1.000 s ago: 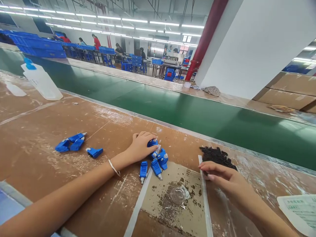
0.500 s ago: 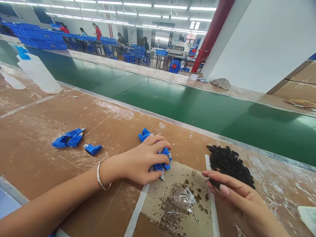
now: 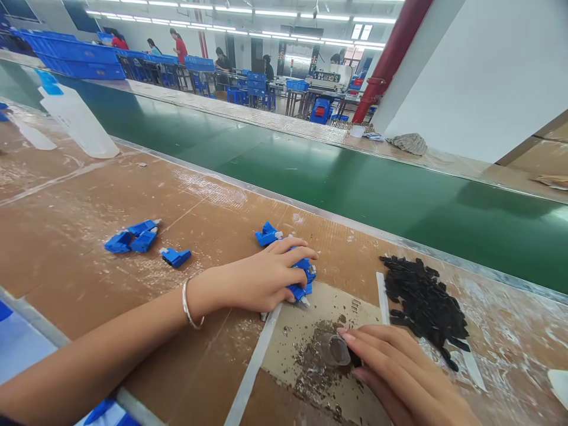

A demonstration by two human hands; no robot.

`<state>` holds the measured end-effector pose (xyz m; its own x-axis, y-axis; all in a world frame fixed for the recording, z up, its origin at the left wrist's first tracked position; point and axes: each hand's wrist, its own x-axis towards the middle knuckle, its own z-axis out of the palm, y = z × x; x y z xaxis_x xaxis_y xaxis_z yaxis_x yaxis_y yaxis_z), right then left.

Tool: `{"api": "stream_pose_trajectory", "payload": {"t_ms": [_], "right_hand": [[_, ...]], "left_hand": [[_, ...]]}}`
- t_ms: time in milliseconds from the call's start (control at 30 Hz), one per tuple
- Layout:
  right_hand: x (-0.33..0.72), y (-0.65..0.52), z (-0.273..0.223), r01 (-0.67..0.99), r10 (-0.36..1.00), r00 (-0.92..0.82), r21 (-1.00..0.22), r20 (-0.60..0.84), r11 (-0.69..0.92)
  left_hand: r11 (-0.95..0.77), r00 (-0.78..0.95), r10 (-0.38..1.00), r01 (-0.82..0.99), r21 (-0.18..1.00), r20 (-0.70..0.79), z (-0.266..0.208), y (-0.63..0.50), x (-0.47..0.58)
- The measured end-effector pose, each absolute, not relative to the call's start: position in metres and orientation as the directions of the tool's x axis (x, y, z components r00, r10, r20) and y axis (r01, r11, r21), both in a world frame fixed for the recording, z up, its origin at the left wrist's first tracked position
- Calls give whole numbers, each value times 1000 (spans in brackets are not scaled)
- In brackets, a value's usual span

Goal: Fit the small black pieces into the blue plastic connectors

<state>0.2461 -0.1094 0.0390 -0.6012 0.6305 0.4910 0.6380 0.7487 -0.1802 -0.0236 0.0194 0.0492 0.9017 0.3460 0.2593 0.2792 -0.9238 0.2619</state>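
My left hand (image 3: pixel 260 278), with a bracelet at the wrist, curls its fingers over a small cluster of blue plastic parts (image 3: pixel 306 267) with pale tips. The palm hides some of them. My right hand (image 3: pixel 399 367) pinches a small black piece (image 3: pixel 355 358), mostly covered by the fingers, right beside a small clear round dish (image 3: pixel 335 349). The dish stands on a wet, brown-spotted cardboard sheet (image 3: pixel 284 349). Beyond that hand lies a pile of similar black pieces (image 3: pixel 426 305). Another blue part (image 3: pixel 267 235) rests just past my left hand.
More blue parts (image 3: pixel 142 236) lie on the left of the brown tabletop (image 3: pixel 213 225). A white bottle with a blue cap (image 3: pixel 82 118) stands at the back left. Behind the table runs a green conveyor belt (image 3: pixel 284 160). People work at far tables.
My right hand has moved left and down from near the black pile to the clear dish, carrying the black piece. My left hand stays over the blue parts. The view has shifted slightly.
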Motion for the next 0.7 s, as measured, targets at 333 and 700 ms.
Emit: {"api": "stream_pose_trajectory", "payload": {"t_ms": [333,700], "right_hand": [[241,-101,43,643,624,-662,-112,415,757],[234,-104,32,642,694,-572,-287,437,711]], "left_hand": [[-695,759,572,248,675,311,61,-3,-13],[-774,746,509,179,607,429,46,1,-7]]}}
